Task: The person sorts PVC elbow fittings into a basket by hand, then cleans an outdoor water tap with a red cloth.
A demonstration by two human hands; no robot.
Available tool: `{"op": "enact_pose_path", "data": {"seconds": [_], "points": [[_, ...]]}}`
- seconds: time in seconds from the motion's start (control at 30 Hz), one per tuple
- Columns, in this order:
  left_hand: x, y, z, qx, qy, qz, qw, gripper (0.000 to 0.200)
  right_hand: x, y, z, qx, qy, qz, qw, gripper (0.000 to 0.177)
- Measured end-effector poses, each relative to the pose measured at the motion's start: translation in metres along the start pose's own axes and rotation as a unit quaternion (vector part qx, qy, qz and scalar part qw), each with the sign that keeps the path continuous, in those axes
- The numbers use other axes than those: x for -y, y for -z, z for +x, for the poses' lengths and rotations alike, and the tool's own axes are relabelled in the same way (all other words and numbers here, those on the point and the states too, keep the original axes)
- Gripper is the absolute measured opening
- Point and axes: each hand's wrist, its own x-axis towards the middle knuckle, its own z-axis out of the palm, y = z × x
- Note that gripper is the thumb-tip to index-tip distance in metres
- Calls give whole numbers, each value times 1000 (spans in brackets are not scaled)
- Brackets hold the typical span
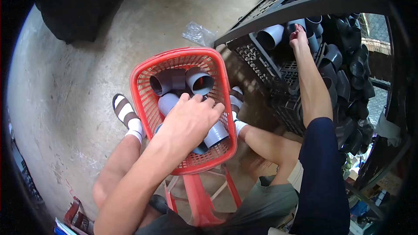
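Note:
A red plastic basket [230,104] on a red stool [198,200] holds several grey pipe fittings. My left hand [191,115] is over the basket, its fingers curled around a grey fitting [216,135]; its fingertips are partly hidden. Two more fittings, a dark elbow [167,82] and a lighter one [200,81], lie at the basket's far end. To the right, my right hand [299,38] is inside a black crate [257,58], fingers slightly bent and apart beside grey fittings. One fitting [271,36] lies left of that hand.
A dark curved bar [313,6] crosses above the crate. Black crates and many dark fittings [357,67] fill the right side. A clear plastic bag [198,34] lies on the floor beyond the basket. Dark cloth [80,8] hangs at the upper left.

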Motion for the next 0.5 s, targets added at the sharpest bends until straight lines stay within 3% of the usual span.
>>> {"op": "enact_pose_path", "data": {"seconds": [0.07, 0.17, 0.2, 0.3, 0.37, 0.43, 0.47, 0.5], "points": [[-6, -6, 3, 4, -14, -1, 1000, 38, 25, 19, -18, 106, 47, -66, 991, 17], [-3, -13, 2, 5, -6, 14, 1000, 35, 60, 6, -55, 88, -97, -59, 990, 44], [-5, -15, 0, 11, 2, 31, 999, 35, 62, 11, -39, 147, -145, -31, 978, 64], [-2, -27, -6, 25, 23, 46, 998, 33, 43, -11, -81, 189, -23, -71, 979, 64], [0, -28, -12, 45, 50, 46, 997, 33, 21, -20, -62, 192, -41, -61, 979, 63], [5, -21, -10, 37, 17, 11, 999, 32, 5, -25, -38, 193, -86, -60, 976, 60], [7, -17, -7, 36, -7, -5, 999, 32, -6, -27, -35, 144, -51, -64, 986, 52], [8, -14, -3, 17, -15, -38, 999, 31, -11, -24, -40, 165, 8, -109, 980, 45]]}}
